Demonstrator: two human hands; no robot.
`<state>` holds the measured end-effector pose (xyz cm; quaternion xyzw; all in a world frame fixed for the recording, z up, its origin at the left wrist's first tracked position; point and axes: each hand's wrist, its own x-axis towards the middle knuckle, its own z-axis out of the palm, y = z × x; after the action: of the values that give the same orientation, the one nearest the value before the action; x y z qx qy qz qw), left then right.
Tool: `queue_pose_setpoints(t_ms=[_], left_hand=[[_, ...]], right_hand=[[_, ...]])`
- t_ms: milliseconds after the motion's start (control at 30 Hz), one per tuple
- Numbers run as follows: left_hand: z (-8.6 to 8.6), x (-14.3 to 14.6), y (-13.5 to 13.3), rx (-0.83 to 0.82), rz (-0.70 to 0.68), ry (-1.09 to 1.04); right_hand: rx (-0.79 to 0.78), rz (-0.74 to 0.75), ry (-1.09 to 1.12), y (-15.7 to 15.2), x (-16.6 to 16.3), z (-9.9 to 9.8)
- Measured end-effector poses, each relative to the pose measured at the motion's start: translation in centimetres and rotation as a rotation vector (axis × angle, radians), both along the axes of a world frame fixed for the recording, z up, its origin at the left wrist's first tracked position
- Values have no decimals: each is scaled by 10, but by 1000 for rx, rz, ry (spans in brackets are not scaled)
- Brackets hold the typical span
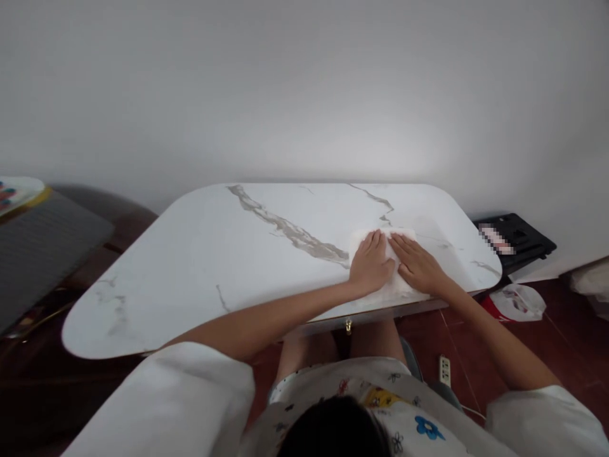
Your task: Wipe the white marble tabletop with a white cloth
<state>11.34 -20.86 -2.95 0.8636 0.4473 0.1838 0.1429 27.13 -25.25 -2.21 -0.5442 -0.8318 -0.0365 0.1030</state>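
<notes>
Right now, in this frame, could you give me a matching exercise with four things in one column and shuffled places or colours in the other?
Things
1. White cloth
2. Power strip
3. Small metal fitting
4. Flat case

Places or colours
A. Gold-coloured, below the front edge of the tabletop
B. Black, past the tabletop's right end
C. Under the left hand and right hand
D. On the red floor

Pairs: 1-C, 2-D, 3-A, 4-B
</notes>
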Motion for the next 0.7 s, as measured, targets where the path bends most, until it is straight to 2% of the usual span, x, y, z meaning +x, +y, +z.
queue_pose_setpoints(t_ms=[167, 300, 467, 600, 700], left_hand=[[1, 8, 58, 17, 53, -28], [-1, 2, 109, 66, 127, -49], [-4, -7, 166, 163, 192, 21], [-7, -2, 204, 229, 230, 55], [-4, 11, 225, 254, 206, 75]], right_hand=[[-17, 24, -24, 66, 6, -2], [-31, 94, 0, 130, 2, -6], [-23, 137, 37, 204, -11, -11], [-13, 125, 56, 246, -12, -12], [-9, 70, 76, 266, -1, -13]])
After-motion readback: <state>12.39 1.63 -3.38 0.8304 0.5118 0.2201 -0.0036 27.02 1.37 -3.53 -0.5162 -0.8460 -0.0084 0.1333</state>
